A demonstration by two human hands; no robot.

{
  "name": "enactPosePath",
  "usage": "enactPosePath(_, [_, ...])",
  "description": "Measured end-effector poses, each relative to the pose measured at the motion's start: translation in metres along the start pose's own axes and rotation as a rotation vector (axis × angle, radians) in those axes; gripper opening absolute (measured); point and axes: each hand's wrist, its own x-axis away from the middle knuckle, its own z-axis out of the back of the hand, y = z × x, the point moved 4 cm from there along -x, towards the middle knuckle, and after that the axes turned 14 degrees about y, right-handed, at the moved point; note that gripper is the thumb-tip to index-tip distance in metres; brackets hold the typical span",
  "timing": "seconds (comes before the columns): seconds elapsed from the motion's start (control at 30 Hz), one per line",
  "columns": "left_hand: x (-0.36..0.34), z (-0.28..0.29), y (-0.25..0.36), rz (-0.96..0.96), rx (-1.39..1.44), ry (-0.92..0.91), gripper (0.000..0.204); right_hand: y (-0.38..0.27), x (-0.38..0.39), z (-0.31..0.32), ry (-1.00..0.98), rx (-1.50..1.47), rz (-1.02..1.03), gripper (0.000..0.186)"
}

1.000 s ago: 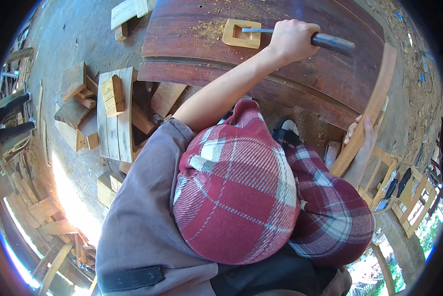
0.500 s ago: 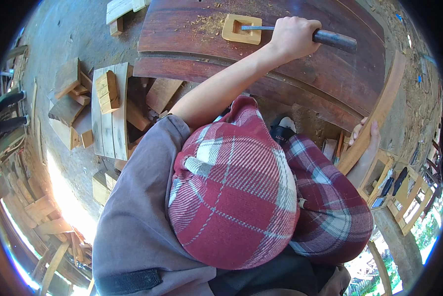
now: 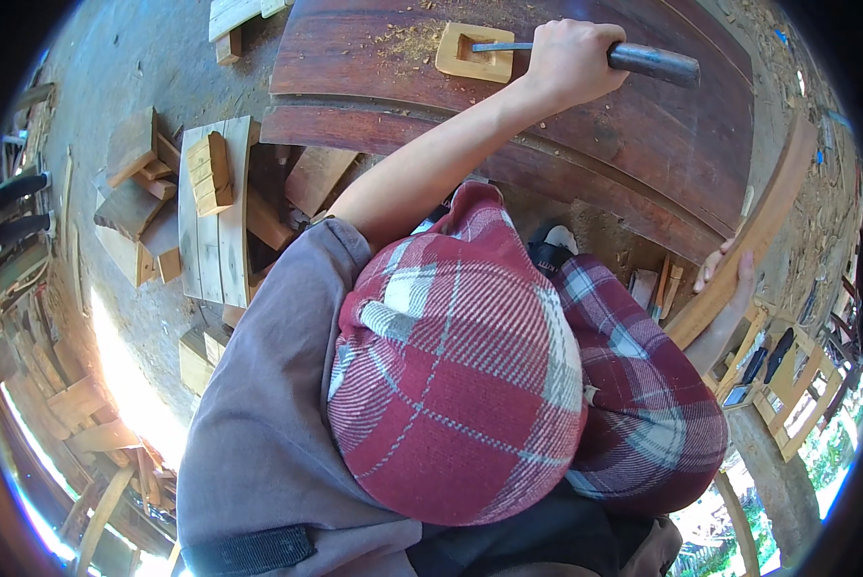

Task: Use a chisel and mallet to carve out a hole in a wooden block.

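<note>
My left hand (image 3: 572, 65) is closed around a chisel (image 3: 655, 63). Its dark round handle sticks out to the right, and its narrow steel blade runs left into the hollow of a small pale wooden block (image 3: 484, 69). The block lies flat on a dark reddish wooden panel (image 3: 374, 120). Off to the right, my right hand (image 3: 735, 279) grips a long, slightly curved wooden bar (image 3: 773, 216). The bar tilts up and away, clear of the block; fingers show on one side and the thumb on the other.
Wood shavings (image 3: 412, 43) lie left of the block. A plank stool (image 3: 215, 255) with a wood piece (image 3: 208, 173) on it stands at left, beside stacked offcuts (image 3: 138, 212). A slatted wooden frame (image 3: 797, 385) holding dark-handled tools is at right. Plaid-covered knees (image 3: 460, 385) fill the middle.
My right hand has swung the wooden bar outward to the right. The left hand keeps hold of the chisel, its blade still in the block's hollow.
</note>
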Motion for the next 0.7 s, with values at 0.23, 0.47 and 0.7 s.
enactPosePath(0.23, [-0.005,-0.001,-0.002,0.038,0.021,0.011,0.017,0.006,-0.008,0.015,-0.033,-0.017,0.002,0.041])
enactPosePath(0.47, [-0.014,0.022,0.013,0.109,0.117,-0.091,0.012,0.000,-0.008,0.020,0.128,0.056,0.118,0.041])
enactPosePath(0.7, [-0.010,0.007,0.020,0.110,0.069,-0.131,0.014,0.024,0.005,-0.025,-0.039,-0.091,0.040,0.040])
